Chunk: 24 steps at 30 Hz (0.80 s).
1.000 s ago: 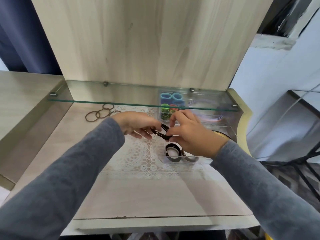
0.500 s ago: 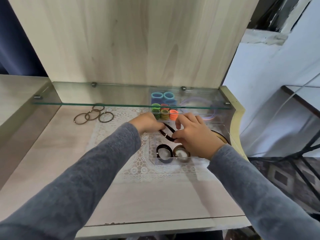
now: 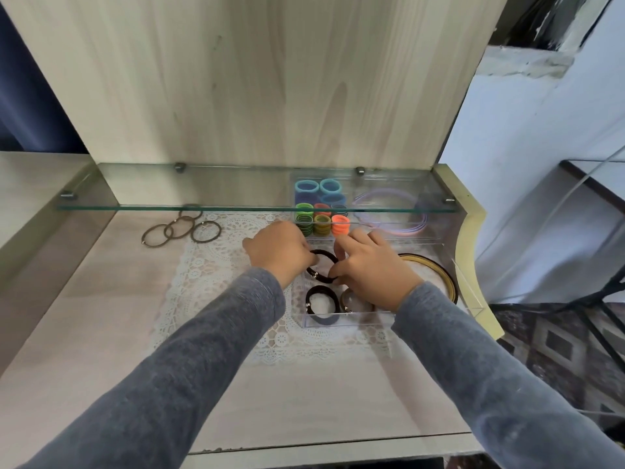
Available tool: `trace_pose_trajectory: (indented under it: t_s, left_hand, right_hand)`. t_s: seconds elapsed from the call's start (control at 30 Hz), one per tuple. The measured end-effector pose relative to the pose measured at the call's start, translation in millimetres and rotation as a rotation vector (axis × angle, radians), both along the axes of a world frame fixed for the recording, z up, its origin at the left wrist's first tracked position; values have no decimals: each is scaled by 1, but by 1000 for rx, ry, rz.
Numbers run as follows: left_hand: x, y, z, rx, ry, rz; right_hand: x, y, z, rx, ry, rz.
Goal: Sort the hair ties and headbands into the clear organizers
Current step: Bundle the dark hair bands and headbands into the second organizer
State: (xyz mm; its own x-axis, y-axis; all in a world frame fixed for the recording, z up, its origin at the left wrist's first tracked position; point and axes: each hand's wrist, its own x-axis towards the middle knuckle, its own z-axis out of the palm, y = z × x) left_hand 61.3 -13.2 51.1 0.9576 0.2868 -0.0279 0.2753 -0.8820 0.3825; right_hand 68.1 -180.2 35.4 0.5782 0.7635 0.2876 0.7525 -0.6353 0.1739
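Both hands hold one black hair tie (image 3: 325, 255) low inside the front clear organizer (image 3: 341, 319). My left hand (image 3: 278, 252) grips its left side and my right hand (image 3: 371, 269) pinches its right side. Nearer me in the same organizer lie another black hair tie (image 3: 322, 301) and a brown one (image 3: 351, 297), partly hidden by my right wrist. A gold and black headband (image 3: 436, 273) lies in the compartment to the right. A second clear organizer (image 3: 389, 234) behind holds small coloured hair ties (image 3: 321, 222), blue ones (image 3: 319, 188) and pastel headbands (image 3: 402, 216).
Three brown hair ties (image 3: 181, 229) lie loose on the wooden desk at the far left. A white lace mat (image 3: 216, 282) sits under the organizers. A glass shelf (image 3: 236, 207) spans the desk just above the far organizer. The desk's curved right edge (image 3: 473, 238) borders open floor.
Both hands have lowered the black hair tie from above the organizer down into its compartment, and the tie now lies flatter and rounder.
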Motion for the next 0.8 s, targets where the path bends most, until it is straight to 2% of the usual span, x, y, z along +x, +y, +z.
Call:
trace_pose_trajectory:
  t_s: [0.1, 0.37, 0.53, 0.8]
  left_hand:
    - [2, -5, -2, 114, 2, 11]
    - [1, -12, -3, 210, 60, -18]
    - [-9, -6, -1, 110, 62, -53]
    - [-27, 7, -2, -101, -50, -85]
  right_hand:
    - [-1, 2, 1, -31, -29, 26]
    - [1, 7, 0, -44, 5, 41]
    - [2, 9, 3, -56, 44, 45]
    - [1, 14, 13, -135, 141, -9]
